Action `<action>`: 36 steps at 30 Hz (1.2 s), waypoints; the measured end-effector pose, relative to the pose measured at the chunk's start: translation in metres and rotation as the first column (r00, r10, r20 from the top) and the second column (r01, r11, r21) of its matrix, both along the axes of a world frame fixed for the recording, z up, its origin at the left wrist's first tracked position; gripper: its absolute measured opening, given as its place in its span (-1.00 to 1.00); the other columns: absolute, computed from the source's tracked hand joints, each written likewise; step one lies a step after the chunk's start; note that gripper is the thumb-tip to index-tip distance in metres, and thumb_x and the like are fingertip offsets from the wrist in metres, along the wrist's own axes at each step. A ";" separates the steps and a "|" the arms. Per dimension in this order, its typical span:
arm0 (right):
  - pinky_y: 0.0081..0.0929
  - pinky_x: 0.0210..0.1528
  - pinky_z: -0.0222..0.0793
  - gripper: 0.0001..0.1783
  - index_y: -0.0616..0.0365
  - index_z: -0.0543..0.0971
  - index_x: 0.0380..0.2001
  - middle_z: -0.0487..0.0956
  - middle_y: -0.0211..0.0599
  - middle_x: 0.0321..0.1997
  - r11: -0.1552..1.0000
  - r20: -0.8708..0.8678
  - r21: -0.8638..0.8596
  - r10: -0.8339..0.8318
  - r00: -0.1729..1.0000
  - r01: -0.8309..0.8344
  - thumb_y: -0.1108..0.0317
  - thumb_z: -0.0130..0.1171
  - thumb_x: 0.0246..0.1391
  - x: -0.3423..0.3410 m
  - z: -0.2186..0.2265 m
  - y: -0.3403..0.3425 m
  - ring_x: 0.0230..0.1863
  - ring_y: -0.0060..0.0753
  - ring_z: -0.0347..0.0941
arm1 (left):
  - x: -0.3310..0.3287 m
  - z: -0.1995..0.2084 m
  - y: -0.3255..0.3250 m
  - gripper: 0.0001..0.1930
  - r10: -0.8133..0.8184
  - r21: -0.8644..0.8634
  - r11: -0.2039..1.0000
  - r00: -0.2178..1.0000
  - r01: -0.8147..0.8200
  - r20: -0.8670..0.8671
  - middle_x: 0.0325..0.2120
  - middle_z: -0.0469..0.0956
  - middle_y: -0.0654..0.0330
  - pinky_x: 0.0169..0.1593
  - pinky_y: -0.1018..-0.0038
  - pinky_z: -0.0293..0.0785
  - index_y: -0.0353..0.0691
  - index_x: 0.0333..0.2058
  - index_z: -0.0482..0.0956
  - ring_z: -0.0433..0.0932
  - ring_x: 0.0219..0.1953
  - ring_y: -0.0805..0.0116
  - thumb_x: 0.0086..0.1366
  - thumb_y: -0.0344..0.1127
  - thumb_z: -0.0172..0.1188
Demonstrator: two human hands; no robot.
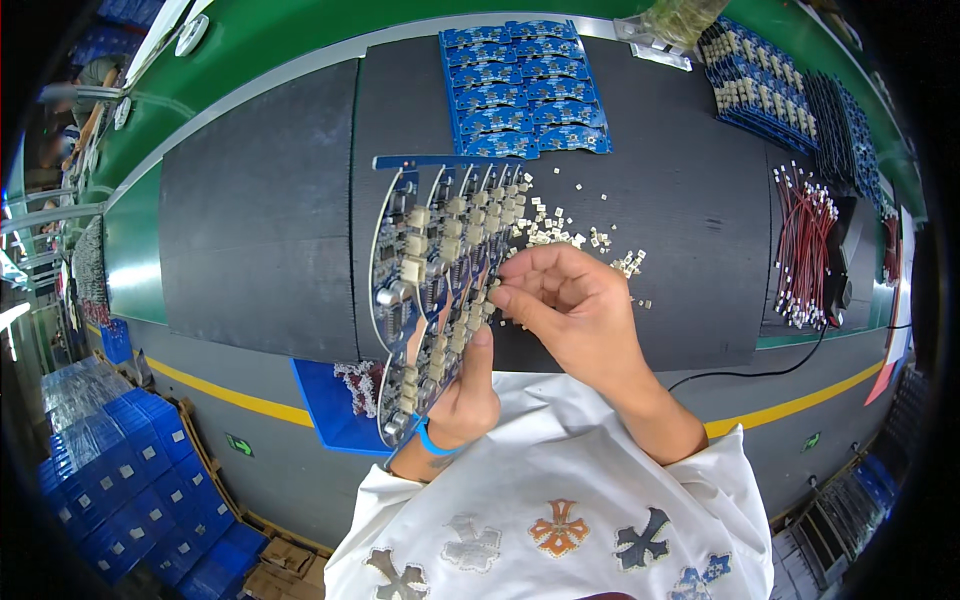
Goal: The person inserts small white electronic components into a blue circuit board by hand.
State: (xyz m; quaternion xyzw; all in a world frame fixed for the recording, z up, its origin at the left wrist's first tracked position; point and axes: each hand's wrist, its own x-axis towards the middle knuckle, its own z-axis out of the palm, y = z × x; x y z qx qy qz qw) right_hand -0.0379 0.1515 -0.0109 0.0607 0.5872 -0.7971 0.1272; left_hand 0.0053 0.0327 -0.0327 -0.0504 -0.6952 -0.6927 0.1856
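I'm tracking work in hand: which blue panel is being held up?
The tilted panel in the left grip, with the right grip at its edge. The other panels lie at the table's far side.

A blue circuit-board panel (437, 285) is held steeply tilted; cream connectors (452, 238) stand in rows across it.

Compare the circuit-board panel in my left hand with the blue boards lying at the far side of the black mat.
The held panel is tilted up in your left hand; the far boards lie flat on the black mat. The held panel shows rows of cream connectors; the far boards show no such rows. Both have blue circuit boards set in rows.
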 end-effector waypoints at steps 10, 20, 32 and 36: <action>-0.65 -0.35 0.41 -0.83 0.32 0.47 -0.35 0.56 -0.28 -0.41 0.998 -0.092 0.060 -0.021 0.996 0.026 0.59 0.17 -0.09 -0.006 -0.004 -0.001 -0.39 -0.58 0.49 | 0.000 0.005 0.000 -0.60 -0.003 -0.048 0.999 0.998 0.006 0.066 -0.06 0.37 -0.12 0.06 0.48 0.24 -0.59 0.03 0.14 0.38 -0.01 0.22 0.21 -0.59 -0.05; -0.68 -0.33 0.41 -0.79 0.33 0.46 -0.30 0.54 -0.33 -0.40 0.998 -0.092 0.057 -0.016 0.996 0.021 0.60 0.17 -0.09 -0.005 0.001 -0.002 -0.38 -0.64 0.47 | -0.002 0.002 0.001 -0.67 0.110 -0.204 0.974 0.992 -0.094 0.067 -0.16 0.43 -0.05 -0.07 0.47 0.34 -0.51 -0.05 0.29 0.44 -0.12 0.23 0.19 -0.59 0.00; -0.71 -0.30 0.43 -0.81 0.36 0.45 -0.31 0.54 -0.28 -0.37 0.994 -0.033 -0.103 0.029 0.999 -0.032 0.62 0.15 -0.07 -0.010 0.004 -0.006 -0.35 -0.64 0.48 | 0.001 -0.001 -0.006 -0.68 0.129 -0.454 0.888 0.987 -0.073 0.094 -0.13 0.43 -0.12 -0.06 0.41 0.37 -0.51 -0.07 0.33 0.48 -0.13 0.12 0.15 -0.64 0.02; -0.68 -0.20 0.42 -0.78 0.38 0.44 -0.28 0.53 -0.25 -0.31 0.990 -0.004 -0.124 0.073 0.997 -0.073 0.68 0.12 -0.07 -0.014 0.007 -0.008 -0.27 -0.58 0.47 | -0.006 0.000 -0.002 -0.69 0.159 -0.370 0.914 0.986 -0.166 -0.051 -0.16 0.45 -0.14 -0.07 0.41 0.37 -0.54 -0.07 0.32 0.49 -0.14 0.10 0.17 -0.62 -0.01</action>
